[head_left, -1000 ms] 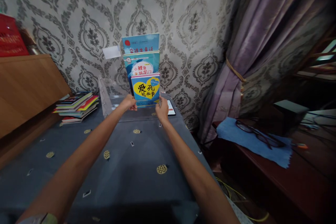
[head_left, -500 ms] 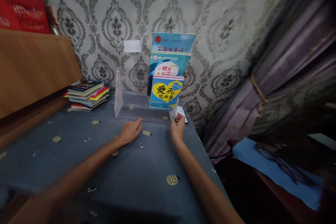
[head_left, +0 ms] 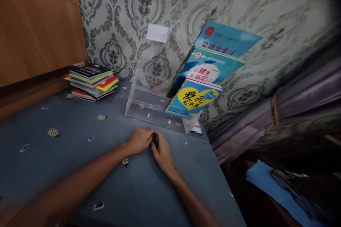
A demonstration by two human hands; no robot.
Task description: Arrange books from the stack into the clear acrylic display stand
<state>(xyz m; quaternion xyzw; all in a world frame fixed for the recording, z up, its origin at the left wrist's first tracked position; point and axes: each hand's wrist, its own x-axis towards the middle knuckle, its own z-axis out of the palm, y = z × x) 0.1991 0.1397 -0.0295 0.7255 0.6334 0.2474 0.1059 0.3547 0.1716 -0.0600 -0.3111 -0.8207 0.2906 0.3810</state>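
Observation:
My right hand (head_left: 162, 150) is curled around a small black object (head_left: 155, 140), whose kind I cannot make out. My left hand (head_left: 140, 140) meets it from the left with fingers bent together, the tips touching the right fingers by the black object; what they grip is hidden. Both hands are low over the blue tablecloth (head_left: 149, 191), in front of a clear acrylic book stand (head_left: 149, 117). Three rows of books lean in the stand's right half: a blue and yellow book (head_left: 193, 100) in front, a teal book (head_left: 215, 64) behind it, and a taller blue book (head_left: 231, 40) at the back.
A stack of books (head_left: 93, 81) lies at the back left beside a wooden cabinet (head_left: 39, 28). A white card (head_left: 157, 33) tops the stand's left back. Patterned wallpaper is behind, a tied purple curtain (head_left: 250, 124) at right. Glasses rest on blue cloth (head_left: 263, 181) lower right.
My right hand has moved left from the stand's right corner to meet my left hand. The left has shifted slightly right. The camera view has tilted and come closer to the stand.

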